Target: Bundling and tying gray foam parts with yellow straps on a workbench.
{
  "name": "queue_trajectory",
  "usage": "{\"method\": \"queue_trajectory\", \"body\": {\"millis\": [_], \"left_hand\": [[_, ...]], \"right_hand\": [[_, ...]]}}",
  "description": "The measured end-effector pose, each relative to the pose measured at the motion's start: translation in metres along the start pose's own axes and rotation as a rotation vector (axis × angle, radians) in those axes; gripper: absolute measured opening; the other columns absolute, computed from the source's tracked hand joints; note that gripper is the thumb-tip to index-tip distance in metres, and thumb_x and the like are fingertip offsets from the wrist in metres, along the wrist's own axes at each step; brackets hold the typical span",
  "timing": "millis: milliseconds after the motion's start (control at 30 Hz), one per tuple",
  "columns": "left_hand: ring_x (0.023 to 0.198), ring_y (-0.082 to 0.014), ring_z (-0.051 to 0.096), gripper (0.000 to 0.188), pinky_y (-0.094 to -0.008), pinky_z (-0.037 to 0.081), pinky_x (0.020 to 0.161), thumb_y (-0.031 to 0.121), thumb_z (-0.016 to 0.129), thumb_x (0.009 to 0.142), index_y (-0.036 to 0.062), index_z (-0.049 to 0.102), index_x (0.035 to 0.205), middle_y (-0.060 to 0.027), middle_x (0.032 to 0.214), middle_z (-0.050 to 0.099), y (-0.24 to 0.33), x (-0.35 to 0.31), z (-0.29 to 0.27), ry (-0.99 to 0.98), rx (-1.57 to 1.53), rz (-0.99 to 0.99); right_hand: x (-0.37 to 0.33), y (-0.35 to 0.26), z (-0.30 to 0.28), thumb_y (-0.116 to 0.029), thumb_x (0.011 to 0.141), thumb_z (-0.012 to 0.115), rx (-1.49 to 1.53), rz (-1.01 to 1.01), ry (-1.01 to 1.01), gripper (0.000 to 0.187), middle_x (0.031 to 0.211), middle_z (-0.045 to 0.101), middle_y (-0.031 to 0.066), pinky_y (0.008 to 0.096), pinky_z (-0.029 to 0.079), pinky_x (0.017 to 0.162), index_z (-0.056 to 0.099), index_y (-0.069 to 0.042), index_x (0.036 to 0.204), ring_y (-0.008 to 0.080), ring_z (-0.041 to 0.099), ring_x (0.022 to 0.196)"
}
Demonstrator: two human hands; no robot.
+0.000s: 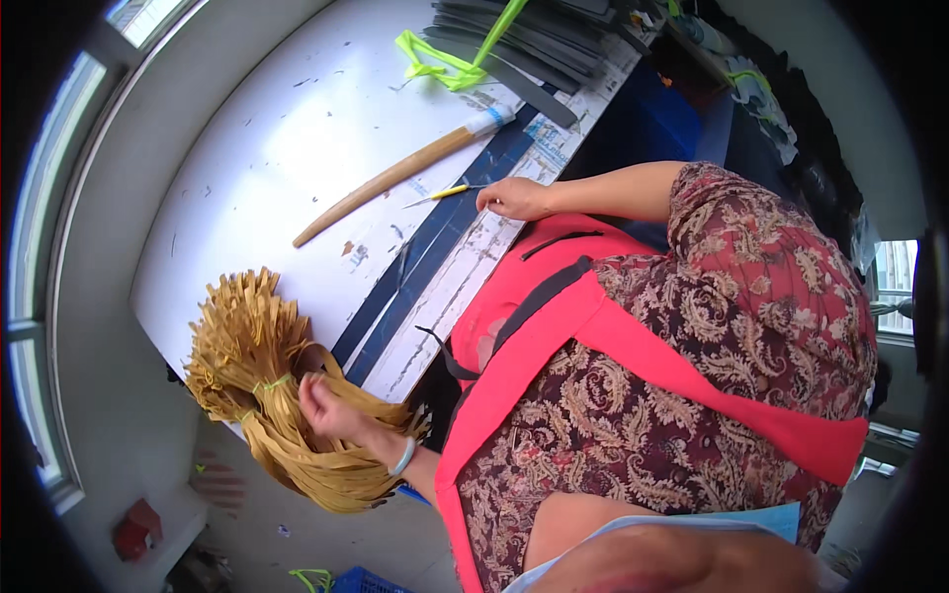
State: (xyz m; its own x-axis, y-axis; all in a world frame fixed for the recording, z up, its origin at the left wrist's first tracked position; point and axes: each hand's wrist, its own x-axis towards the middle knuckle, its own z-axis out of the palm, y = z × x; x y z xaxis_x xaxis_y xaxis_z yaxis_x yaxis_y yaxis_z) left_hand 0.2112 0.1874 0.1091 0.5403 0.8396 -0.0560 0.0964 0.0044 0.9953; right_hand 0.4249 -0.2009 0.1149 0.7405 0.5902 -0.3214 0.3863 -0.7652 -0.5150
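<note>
A thick bundle of golden-brown flat strips (pixel 321 474), bound with a thin yellow-green tie, lies over the table's left corner, its long ends hanging off. My left hand (pixel 331 409) is beside the tie, fingers curled against the strips; what is between them is hidden. Farther right, my right hand (pixel 516 199) rests at the table's near edge with fingers bent together; whether they pinch anything does not show. Just beyond these fingertips lies a slim yellow-handled pointed tool (pixel 451 192). Dark navy bands (pixel 425 259) run along the table edge under it.
A curved wooden stick (pixel 386 185) with a whitish wrapped end lies on the white table (pixel 247 188). Dark grey strips (pixel 524 44) are stacked at the far right, with a bright green ribbon (pixel 440 67) by them. A blue basket (pixel 366 581) stands on the floor.
</note>
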Motion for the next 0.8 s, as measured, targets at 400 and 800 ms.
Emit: {"method": "queue_trajectory", "body": {"millis": [400, 800], "left_hand": [[0.102, -0.0303, 0.056, 0.029, -0.0346, 0.045, 0.087, 0.005, 0.06, 0.081, 0.0064, 0.061, 0.11, -0.0149, 0.109, 0.057, 0.025, -0.144, 0.406, -0.986, 0.519, 0.315], [0.069, -0.0135, 0.061, 0.026, -0.0219, 0.047, 0.049, 0.008, 0.061, 0.087, -0.0031, 0.055, 0.109, -0.0078, 0.09, 0.064, -0.025, -0.188, 0.588, -0.798, 0.231, -0.402]], "right_hand": [[-0.023, 0.251, -0.12, -0.025, 0.08, 0.061, -0.234, -0.017, 0.409, 0.038, 0.136, 0.037, 0.0044, 0.0418, 0.025, 0.104, 0.057, -0.02, 0.117, 0.027, 0.03, 0.127], [-0.028, 0.33, -0.116, -0.017, 0.075, 0.066, 0.392, -0.353, 0.446, 0.055, 0.127, 0.048, 0.0114, 0.0408, 0.035, 0.1, 0.048, -0.012, 0.126, 0.0323, 0.045, 0.118]]}}
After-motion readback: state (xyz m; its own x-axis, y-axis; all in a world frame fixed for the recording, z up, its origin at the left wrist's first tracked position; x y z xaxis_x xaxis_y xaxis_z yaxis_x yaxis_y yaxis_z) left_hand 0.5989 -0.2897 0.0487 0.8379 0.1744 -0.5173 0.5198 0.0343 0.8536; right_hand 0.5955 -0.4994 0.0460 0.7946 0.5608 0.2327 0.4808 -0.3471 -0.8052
